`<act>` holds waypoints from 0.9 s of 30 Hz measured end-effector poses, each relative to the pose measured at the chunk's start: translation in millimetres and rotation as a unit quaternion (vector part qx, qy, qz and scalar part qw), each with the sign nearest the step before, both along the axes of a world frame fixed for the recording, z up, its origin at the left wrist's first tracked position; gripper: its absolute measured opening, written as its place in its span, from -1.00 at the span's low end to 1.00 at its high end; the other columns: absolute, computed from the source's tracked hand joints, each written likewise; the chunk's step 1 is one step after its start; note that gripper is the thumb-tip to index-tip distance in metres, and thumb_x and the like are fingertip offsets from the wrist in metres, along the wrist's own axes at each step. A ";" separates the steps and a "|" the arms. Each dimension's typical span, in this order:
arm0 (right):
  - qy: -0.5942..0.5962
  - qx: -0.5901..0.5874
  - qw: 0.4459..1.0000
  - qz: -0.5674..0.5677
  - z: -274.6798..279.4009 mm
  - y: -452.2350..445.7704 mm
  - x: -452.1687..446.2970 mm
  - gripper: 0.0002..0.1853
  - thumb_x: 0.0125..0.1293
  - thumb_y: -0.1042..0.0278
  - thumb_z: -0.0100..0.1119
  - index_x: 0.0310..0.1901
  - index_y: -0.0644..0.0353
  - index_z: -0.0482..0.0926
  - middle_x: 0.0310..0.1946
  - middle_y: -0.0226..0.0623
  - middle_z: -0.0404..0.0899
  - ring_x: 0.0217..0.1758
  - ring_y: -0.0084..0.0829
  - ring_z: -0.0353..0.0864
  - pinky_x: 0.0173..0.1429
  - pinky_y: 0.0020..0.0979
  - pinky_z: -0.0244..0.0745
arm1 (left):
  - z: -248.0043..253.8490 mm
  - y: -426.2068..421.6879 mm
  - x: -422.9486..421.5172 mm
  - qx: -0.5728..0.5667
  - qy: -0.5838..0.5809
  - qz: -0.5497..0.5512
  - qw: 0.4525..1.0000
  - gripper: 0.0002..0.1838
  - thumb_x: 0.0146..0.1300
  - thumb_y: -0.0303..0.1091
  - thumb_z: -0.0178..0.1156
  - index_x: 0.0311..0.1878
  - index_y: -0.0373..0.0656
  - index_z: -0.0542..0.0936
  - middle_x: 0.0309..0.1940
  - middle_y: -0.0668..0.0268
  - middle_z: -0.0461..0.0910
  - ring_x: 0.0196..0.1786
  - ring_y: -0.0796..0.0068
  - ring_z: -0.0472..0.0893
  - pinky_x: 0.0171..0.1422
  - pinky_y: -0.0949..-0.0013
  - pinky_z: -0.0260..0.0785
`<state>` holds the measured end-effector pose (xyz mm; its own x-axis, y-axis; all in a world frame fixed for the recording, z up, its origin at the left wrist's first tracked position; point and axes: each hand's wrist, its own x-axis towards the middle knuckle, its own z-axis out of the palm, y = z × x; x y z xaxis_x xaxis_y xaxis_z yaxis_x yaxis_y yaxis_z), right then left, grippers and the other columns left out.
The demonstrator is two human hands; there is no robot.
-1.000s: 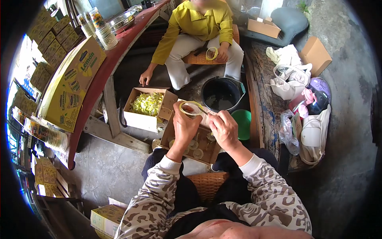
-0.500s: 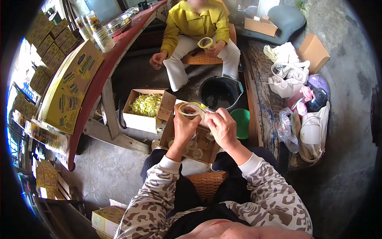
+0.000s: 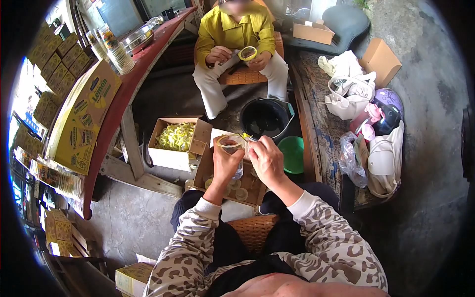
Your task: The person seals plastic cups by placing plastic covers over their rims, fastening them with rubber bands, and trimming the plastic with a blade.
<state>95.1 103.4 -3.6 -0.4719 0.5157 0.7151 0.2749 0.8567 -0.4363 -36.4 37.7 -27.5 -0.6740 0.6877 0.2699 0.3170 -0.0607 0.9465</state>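
My left hand [image 3: 226,162] is closed around a clear plastic cup [image 3: 231,143] with a yellowish rim, its open end facing up toward me. At the cup's right edge, my right hand [image 3: 266,159] pinches a small yellow-and-dark piece [image 3: 246,136]; whether it is a blade or a strip of the rim, I cannot tell. Beneath both hands lies a shallow cardboard box [image 3: 256,190] with several clear cups [image 3: 241,194] in it, partly hidden by my wrists.
A carton [image 3: 170,157] of yellow strips stands left of centre. A black bucket [image 3: 264,119] and green basin [image 3: 291,154] sit ahead. Opposite, a seated person [image 3: 240,37] holds another cup [image 3: 247,53]. The red-edged table [image 3: 113,114] runs along the left; bags [image 3: 350,96] lie right.
My hands and the cup have shifted slightly left and down in view. The person opposite has brought a free hand up toward their cup.
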 end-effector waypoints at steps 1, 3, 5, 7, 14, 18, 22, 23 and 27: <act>-0.003 0.001 1.000 -0.001 0.0 0.0 0.4 -0.82 0.10 0.57 0.34 -0.23 0.23 0.61 -0.34 -0.26 0.46 -0.25 -0.22 0.58 -0.21 -0.23 0.55 | -1.1 -0.3 0.1 -0.001 0.011 0.003 1.000 -0.45 0.00 -0.44 0.35 0.08 -0.34 0.41 -0.10 0.04 0.63 -0.05 0.21 0.68 0.11 0.23 0.52; -0.007 0.000 1.000 -0.001 -0.5 0.1 0.3 -0.80 0.08 0.57 0.34 -0.22 0.23 0.61 -0.34 -0.26 0.47 -0.24 -0.21 0.58 -0.21 -0.23 0.55 | -2.4 1.1 0.7 0.003 0.021 0.003 1.000 -0.44 0.01 -0.46 0.36 0.10 -0.34 0.38 -0.11 0.04 0.64 -0.06 0.22 0.68 0.10 0.23 0.53; 0.019 -0.029 0.999 0.004 -2.1 0.7 -2.3 -0.83 0.09 0.58 0.35 -0.25 0.25 0.62 -0.35 -0.23 0.52 -0.29 -0.21 0.61 -0.24 -0.24 0.56 | 0.0 0.6 1.2 0.006 0.025 0.009 1.000 -0.43 0.01 -0.46 0.36 0.11 -0.33 0.37 -0.11 0.03 0.64 -0.06 0.21 0.69 0.09 0.23 0.53; 0.063 -0.116 0.991 0.016 -11.3 4.4 -6.3 -0.85 0.11 0.58 0.36 -0.27 0.27 0.62 -0.36 -0.21 0.56 -0.33 -0.23 0.64 -0.26 -0.27 0.56 | 1.5 1.3 0.8 0.011 0.030 0.017 0.999 -0.42 0.02 -0.47 0.36 0.12 -0.33 0.35 -0.12 0.03 0.64 -0.06 0.20 0.69 0.09 0.23 0.53; 0.138 -0.270 0.952 0.045 -10.4 10.8 -1.1 -0.89 0.17 0.54 0.40 -0.30 0.32 0.65 -0.40 -0.21 0.67 -0.39 -0.39 0.73 -0.28 -0.42 0.59 | 3.8 2.9 -0.3 -0.010 0.023 0.017 1.000 -0.36 0.02 -0.46 0.37 0.18 -0.33 0.34 -0.04 0.11 0.56 0.01 0.30 0.64 0.15 0.29 0.50; 0.117 -0.199 0.973 0.014 -6.3 9.2 -2.9 -0.91 0.15 0.57 0.40 -0.33 0.29 0.64 -0.42 -0.23 0.63 -0.43 -0.34 0.72 -0.32 -0.39 0.57 | 2.6 1.4 -4.1 -0.009 0.025 0.024 0.999 -0.34 0.03 -0.46 0.37 0.21 -0.32 0.32 -0.02 0.09 0.58 0.02 0.32 0.65 0.16 0.31 0.50; 0.092 -0.130 0.987 0.023 -8.7 7.5 -1.8 -0.88 0.12 0.56 0.39 -0.35 0.22 0.60 -0.44 -0.24 0.57 -0.42 -0.24 0.66 -0.34 -0.29 0.55 | -0.9 4.6 -0.7 0.017 0.046 0.034 0.998 -0.40 0.02 -0.47 0.37 0.13 -0.31 0.34 -0.14 0.04 0.65 -0.09 0.17 0.70 0.06 0.23 0.54; 0.087 -0.120 0.989 0.021 -9.5 5.9 -1.2 -0.84 0.09 0.58 0.38 -0.35 0.19 0.56 -0.45 -0.25 0.53 -0.40 -0.20 0.62 -0.34 -0.24 0.54 | -3.8 5.7 -0.2 0.025 0.043 0.033 0.998 -0.40 0.02 -0.46 0.37 0.12 -0.32 0.33 -0.15 0.04 0.65 -0.10 0.18 0.71 0.04 0.24 0.55; 0.068 -0.080 0.995 0.004 -9.9 4.6 -3.5 -0.80 0.07 0.60 0.36 -0.33 0.17 0.53 -0.45 -0.27 0.50 -0.41 -0.18 0.59 -0.35 -0.20 0.52 | -3.2 5.0 3.4 0.017 0.039 0.028 0.999 -0.41 0.03 -0.46 0.37 0.11 -0.33 0.34 -0.17 0.02 0.66 -0.13 0.19 0.72 0.02 0.23 0.56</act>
